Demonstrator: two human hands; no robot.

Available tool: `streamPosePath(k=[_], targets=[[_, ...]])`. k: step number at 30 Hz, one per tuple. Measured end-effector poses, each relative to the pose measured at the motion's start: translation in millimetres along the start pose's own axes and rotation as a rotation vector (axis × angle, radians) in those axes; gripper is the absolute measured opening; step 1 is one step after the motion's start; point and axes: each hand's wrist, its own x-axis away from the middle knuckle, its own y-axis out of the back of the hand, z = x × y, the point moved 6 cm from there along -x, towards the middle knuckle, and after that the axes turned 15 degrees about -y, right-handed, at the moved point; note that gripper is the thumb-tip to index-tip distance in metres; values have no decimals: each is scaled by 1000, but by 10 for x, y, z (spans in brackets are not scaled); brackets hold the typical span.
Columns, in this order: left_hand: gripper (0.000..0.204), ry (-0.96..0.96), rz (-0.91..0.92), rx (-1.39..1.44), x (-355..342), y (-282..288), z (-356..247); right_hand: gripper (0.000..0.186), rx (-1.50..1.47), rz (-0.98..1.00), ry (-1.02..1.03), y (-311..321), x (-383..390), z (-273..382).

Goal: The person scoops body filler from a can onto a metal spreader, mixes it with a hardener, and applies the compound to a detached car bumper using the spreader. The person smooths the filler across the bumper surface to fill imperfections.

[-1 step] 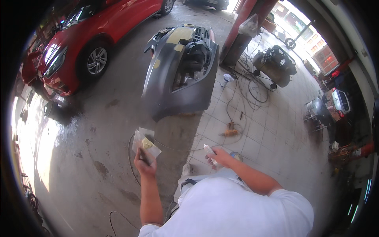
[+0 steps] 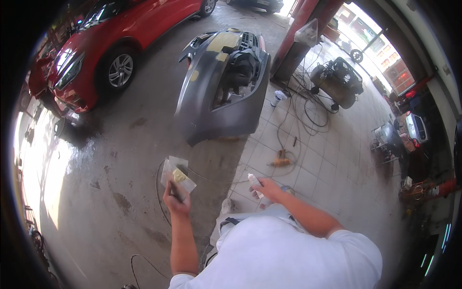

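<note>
My left hand (image 2: 178,203) is closed on a flat, pale mixing plate (image 2: 169,167), with a dark strip that looks like a spreader's handle under the fingers. On the plate lies a dab of yellowish putty (image 2: 180,175). To the right, my right hand (image 2: 270,189) grips a small white tube (image 2: 253,180), its tip pointing up and away from me. The tube and the plate are well apart. Ahead of both hands a dark grey car bumper (image 2: 199,108) stands on the floor, with yellowish patches on its surface.
An orange power tool (image 2: 281,159) with a cord lies on the tiles. Beyond it are a white tub (image 2: 277,98), loose hoses and an air compressor (image 2: 336,82) near a red post (image 2: 291,45). A red car (image 2: 106,53) stands at the far left.
The view has shifted very slightly, so the bumper and car sit a little differently in the picture. Both hands keep their hold, and the tube has barely tilted.
</note>
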Motion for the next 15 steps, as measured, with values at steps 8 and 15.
streamPosePath(k=[8,15], targets=[[20,-84,-184,-129,443,218,-168,34,28,100,356,-80,-73,1086],[20,-58,47,-428,670,-631,347,34,-18,190,652,172,382,1619]])
